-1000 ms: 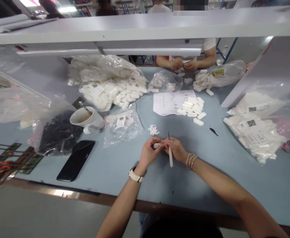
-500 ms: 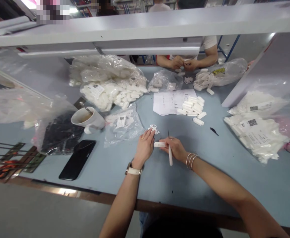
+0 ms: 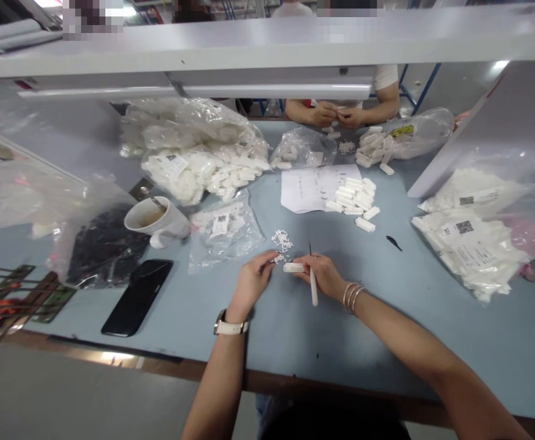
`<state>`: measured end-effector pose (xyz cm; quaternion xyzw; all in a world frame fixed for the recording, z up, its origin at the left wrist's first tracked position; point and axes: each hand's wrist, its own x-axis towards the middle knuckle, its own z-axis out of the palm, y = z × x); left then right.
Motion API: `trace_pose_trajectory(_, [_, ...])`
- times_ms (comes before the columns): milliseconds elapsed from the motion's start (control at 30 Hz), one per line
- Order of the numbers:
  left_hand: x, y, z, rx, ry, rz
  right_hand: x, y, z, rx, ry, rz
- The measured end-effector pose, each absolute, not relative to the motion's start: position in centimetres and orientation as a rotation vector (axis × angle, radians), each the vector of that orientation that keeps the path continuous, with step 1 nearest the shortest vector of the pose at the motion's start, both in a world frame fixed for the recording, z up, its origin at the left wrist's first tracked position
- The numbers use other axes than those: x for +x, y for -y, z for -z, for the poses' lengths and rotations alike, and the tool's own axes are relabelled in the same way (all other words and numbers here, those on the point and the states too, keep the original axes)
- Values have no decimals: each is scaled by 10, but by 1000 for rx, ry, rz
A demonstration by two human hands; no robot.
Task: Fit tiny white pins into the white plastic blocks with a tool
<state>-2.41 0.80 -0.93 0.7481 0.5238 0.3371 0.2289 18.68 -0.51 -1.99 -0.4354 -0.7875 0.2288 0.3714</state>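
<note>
My right hand (image 3: 325,275) grips a small white oblong plastic part (image 3: 292,267), its near end sticking out to the left. The same hand also holds a slim tool with a white handle (image 3: 314,288) and a thin dark tip pointing away from me. My left hand (image 3: 251,281) is just left of that part, thumb and fingertips closed together at the edge of some tiny white pieces (image 3: 282,239). Whatever lies between those fingertips is too small to make out. Beyond both hands, a pile of white oblong parts (image 3: 354,195) rests partly on a paper sheet (image 3: 300,188).
Left of me are a black phone (image 3: 137,297), a white cup (image 3: 157,221) with a spoon, and a clear bag (image 3: 226,235). Large bags of white parts (image 3: 203,165) stand behind; another bag (image 3: 473,244) lies right. Across the table, a person's hands (image 3: 338,115) work.
My left hand has drawn back toward me and left, off the tiny pieces, and its fingers have closed. Some pieces now lie spread nearer to me. My right hand stays nearly still.
</note>
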Motion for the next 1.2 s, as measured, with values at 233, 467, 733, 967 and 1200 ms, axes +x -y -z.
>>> trace_pose_trajectory(233, [-34, -11, 10, 2025, -1634, -926, 186, 5, 20, -1129, 2082, -583])
trace_pose_trajectory(467, [-24, -8, 11, 2234, -1633, -832, 186, 5, 18, -1131, 2101, -573])
trace_pose_trajectory(733, [-23, -7, 9, 2141, -1785, -754, 187, 5, 18, -1161, 2108, -593])
trace_pose_trajectory(967, [-14, -2, -4, 1801, -1620, -1050, 187, 5, 15, -1167, 2115, -634])
trace_pose_trajectory(1200, [1, 7, -6, 1874, -1343, -1108, 188, 4, 16, -1149, 2068, -676])
